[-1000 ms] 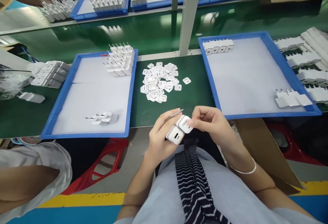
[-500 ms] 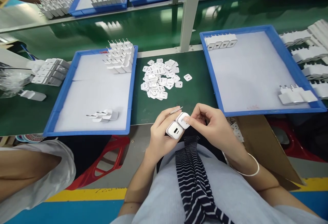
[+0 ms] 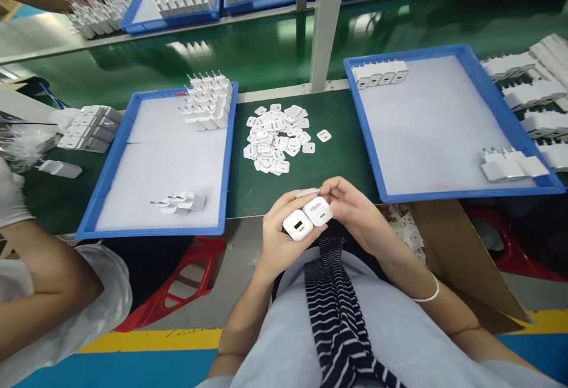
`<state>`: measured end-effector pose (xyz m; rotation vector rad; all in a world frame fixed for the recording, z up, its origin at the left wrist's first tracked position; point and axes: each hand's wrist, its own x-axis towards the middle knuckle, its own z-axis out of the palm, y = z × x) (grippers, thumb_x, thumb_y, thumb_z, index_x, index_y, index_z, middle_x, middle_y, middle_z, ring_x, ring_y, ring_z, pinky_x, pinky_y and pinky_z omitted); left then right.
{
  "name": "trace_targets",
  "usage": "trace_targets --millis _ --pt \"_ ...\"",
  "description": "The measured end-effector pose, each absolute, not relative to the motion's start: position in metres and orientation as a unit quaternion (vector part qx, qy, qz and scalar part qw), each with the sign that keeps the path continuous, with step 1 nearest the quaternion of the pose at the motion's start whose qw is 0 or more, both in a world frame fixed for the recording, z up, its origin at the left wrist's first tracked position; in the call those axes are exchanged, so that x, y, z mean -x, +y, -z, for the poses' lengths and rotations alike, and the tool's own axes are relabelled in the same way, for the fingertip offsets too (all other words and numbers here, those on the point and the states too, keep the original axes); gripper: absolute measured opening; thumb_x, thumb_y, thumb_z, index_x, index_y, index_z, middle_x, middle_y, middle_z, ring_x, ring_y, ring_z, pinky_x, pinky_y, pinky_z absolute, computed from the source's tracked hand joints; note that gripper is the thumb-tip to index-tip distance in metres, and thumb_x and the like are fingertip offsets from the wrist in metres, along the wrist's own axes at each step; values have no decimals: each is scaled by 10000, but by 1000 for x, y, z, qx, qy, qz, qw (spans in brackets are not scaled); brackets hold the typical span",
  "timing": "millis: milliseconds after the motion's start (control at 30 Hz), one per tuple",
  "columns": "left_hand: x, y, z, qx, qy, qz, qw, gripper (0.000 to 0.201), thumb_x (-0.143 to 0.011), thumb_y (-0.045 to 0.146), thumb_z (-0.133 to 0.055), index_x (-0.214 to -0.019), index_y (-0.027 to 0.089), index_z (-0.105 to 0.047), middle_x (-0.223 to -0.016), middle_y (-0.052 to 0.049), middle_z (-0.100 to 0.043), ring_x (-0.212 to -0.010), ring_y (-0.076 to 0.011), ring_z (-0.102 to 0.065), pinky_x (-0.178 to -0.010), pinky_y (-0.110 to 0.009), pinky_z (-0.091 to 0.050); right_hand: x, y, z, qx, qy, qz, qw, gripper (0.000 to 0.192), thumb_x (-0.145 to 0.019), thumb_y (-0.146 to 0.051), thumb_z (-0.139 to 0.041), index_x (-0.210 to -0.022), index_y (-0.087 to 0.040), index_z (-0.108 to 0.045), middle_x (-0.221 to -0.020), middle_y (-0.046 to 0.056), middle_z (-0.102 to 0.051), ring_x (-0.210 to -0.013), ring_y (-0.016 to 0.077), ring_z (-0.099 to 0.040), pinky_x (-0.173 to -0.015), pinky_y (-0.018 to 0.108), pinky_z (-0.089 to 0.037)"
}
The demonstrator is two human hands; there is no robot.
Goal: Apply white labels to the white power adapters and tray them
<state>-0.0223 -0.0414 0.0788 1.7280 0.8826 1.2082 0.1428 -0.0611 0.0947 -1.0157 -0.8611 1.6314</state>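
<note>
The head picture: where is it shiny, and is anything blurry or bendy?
Head view: bright reflections streak the green strip beyond the two near blue trays; head view: the white USB chargers in the left hand look fairly crisp, but one's lettering is too smudged to read; head view: those trays splay outward, maybe from a wide lens.
</note>
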Motion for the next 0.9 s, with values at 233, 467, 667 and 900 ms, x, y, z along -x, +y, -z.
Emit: trace_targets --millis 233,467,667,900 --pt "25 -42 -85 -677 337 -491 433 482 -707 144 -865 -1164 231 -740 -1203 -77 -743 -1101 -210 -710 -982 -330 -585 -143 -63 -87 357 -393 -644 551 231 -902 -301 -732 -1034 -266 -546 -885 -32 -496 -754 112 -490 -669 232 -432" --pt "32 -40 -76 -587 318 -480 569 473 -720 205 -867 -1176 227 -744 -1247 -87 -731 -1210 -248 -669 -1062 -352 -529 -150 -51 -74 396 -446 -580 555 87 -922 -244 -698 -995 -233 -653 -910 -6 -597 -752 105 -558 -585 214 -430" --pt "33 -40 -72 -571 305 -454 612 467 -717 201 -869 -1168 229 -750 -1276 -91 -719 -1256 -263 -642 -1099 -372 -501 -151 -47 -82 482 -503 -502 513 102 -893 -265 -723 -833 -205 -666 -825 -4 -674 -710 115 -624 -598 231 -479" --pt "33 -42 -66 -549 326 -486 597 487 -757 226 -843 -1227 243 -715 -1206 -97 -753 -1253 -302 -653 -1103 -464 -509 -154 -48 -85 532 -481 -443 538 130 -922 -243 -679 -802 -202 -655 -679 -23 -675 -600 110 -640 -570 233 -509"
